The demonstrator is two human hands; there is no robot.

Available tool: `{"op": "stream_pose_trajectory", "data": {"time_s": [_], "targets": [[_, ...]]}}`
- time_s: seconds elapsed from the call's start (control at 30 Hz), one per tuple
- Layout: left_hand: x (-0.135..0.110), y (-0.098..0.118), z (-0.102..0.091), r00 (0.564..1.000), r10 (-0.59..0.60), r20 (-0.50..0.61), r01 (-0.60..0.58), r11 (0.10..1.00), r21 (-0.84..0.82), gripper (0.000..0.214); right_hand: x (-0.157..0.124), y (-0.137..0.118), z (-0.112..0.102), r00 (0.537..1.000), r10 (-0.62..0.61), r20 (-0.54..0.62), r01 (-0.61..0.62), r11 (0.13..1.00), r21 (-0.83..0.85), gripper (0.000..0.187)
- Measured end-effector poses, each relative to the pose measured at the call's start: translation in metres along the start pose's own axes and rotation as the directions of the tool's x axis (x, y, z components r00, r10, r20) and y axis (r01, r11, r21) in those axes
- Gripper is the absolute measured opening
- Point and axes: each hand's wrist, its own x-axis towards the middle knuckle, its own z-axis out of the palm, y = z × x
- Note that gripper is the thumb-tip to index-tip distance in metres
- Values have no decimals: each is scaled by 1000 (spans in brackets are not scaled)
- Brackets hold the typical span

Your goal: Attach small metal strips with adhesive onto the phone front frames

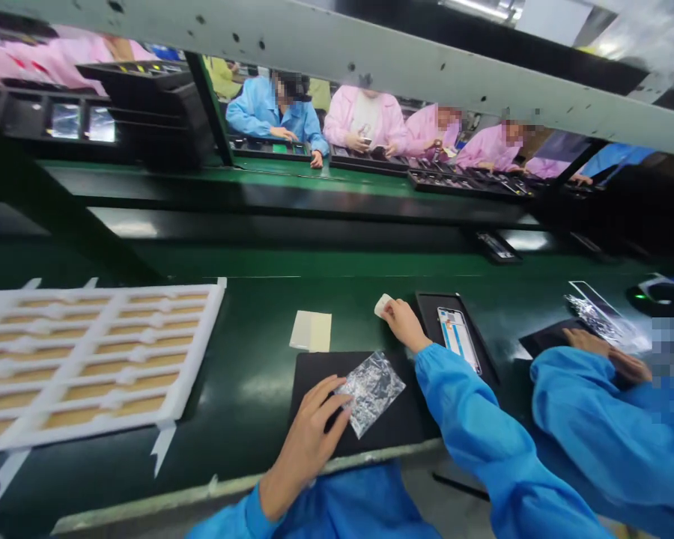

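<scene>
My left hand (308, 434) rests on a black mat (314, 370) at the near edge of the green bench, its fingers pinching the corner of a crinkled clear plastic bag (371, 389). My right hand (403, 322) reaches forward in a blue sleeve, closed on a small white pad (382, 305). Just right of it lies a black tray (427, 307) with a phone part (458, 338) inside. A pale yellow sheet (311, 331) lies on the bench beyond the mat.
A white foam tray (90, 359) with long slots fills the bench's left side. A co-worker in blue (606, 404) sits at my right with hands on a dark mat. Across the conveyor (292, 224), several people in pink and blue coats work over black trays (460, 182).
</scene>
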Motion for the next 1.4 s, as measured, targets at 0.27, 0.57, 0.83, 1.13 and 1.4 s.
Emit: {"op": "stream_pose_trajectory", "data": {"time_s": [0.27,0.57,0.83,1.13,1.4], "targets": [[83,6,-16,957,-282,70,265,747,-609,19,0,4,16,990,-66,-126,76,994,73,21],[159,-13,31,846,-530,64,337,437,-834,36,-4,-6,31,972,-144,-184,183,958,220,33],[153,12,24,888,-458,35,205,328,-922,39,-30,-66,-1,953,-230,-197,288,891,352,36],[99,18,-1,857,-514,-45,130,299,-945,34,-80,-131,-7,998,-62,1,42,693,719,58],[53,24,-14,820,-563,-106,221,481,-848,27,-117,-177,14,961,239,138,-203,272,941,53]]}}
